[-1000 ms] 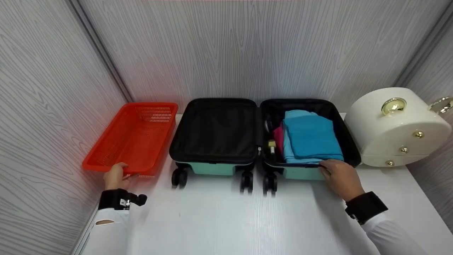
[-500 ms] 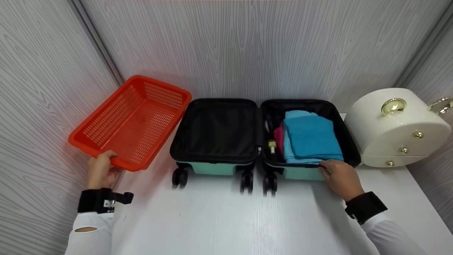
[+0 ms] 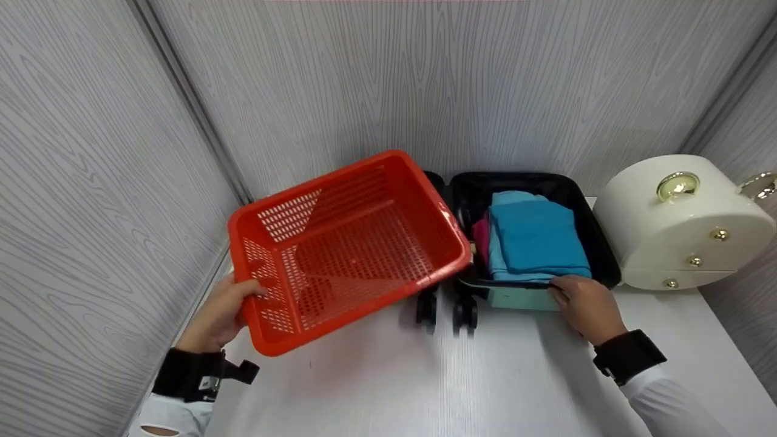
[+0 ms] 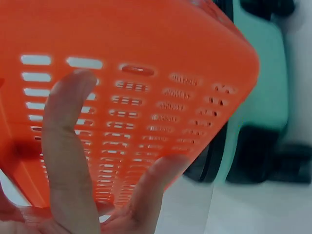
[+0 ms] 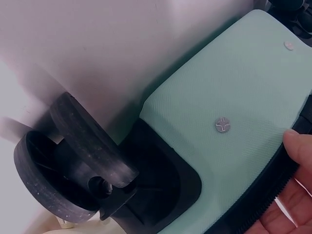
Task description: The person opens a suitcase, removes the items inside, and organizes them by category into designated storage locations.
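Note:
My left hand [image 3: 221,312] grips a red perforated plastic basket [image 3: 358,243] by its near left end, the thumb over the rim. The basket is raised and tilted, and it hides most of the left half of the open suitcase. In the left wrist view, fingers [image 4: 70,146] press the basket's slotted outside wall. My right hand [image 3: 586,306] pinches the front rim of the suitcase's right half [image 3: 522,297], a mint-green shell with black edging. Folded blue cloths [image 3: 537,237] lie inside that half, a pink cloth [image 3: 481,240] beside them.
A cream rounded case [image 3: 680,224] with gold knobs and handles stands right of the suitcase. Black caster wheels [image 3: 465,312] stick out toward the front of the white table [image 3: 449,376]. Grey wood-grain panels [image 3: 425,79] enclose the back and sides.
My left hand has lifted the basket from the table's left side, swung it to the right and tilted it before the suitcase's left half. My right hand stays on the suitcase rim.

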`<action>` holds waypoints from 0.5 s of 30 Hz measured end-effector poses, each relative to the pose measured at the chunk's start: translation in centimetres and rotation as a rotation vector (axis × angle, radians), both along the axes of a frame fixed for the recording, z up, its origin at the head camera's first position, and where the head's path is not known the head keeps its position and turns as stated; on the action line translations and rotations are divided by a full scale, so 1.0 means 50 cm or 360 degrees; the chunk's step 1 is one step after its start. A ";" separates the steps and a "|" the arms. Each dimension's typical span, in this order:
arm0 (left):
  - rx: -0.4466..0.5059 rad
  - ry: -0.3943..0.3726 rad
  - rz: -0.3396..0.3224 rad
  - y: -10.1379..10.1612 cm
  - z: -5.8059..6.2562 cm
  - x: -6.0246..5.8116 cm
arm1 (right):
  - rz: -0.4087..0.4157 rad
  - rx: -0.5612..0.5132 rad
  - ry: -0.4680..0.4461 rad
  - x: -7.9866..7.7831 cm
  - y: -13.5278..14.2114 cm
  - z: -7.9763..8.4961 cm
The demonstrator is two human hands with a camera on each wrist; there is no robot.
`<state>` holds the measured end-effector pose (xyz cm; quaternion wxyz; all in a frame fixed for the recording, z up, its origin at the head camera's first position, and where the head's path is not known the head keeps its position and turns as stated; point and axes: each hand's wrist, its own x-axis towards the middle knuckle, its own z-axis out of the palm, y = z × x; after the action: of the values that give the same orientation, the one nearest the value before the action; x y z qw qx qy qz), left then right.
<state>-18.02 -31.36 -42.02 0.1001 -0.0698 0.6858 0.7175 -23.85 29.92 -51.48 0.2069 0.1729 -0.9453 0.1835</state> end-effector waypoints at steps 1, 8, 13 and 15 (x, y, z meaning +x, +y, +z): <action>0.0004 -0.0001 -0.0044 0.014 -0.004 0.004 | 0.0002 0.0001 -0.0012 0.001 0.001 0.002; 0.0057 0.0010 -0.0417 0.086 -0.036 0.031 | 0.0007 -0.0097 -0.0128 0.014 -0.002 0.031; 0.0107 0.0021 -0.0619 0.122 -0.049 0.041 | 0.0147 -0.0564 -0.0254 0.030 -0.018 0.068; 0.0106 0.0035 -0.0686 0.134 -0.054 0.044 | 0.0271 -0.0793 -0.0410 0.038 -0.025 0.082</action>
<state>-15.80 -24.65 -44.70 0.2459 0.0895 0.6618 0.7025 -21.94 28.65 -47.37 0.1052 0.1707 -0.8717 0.4471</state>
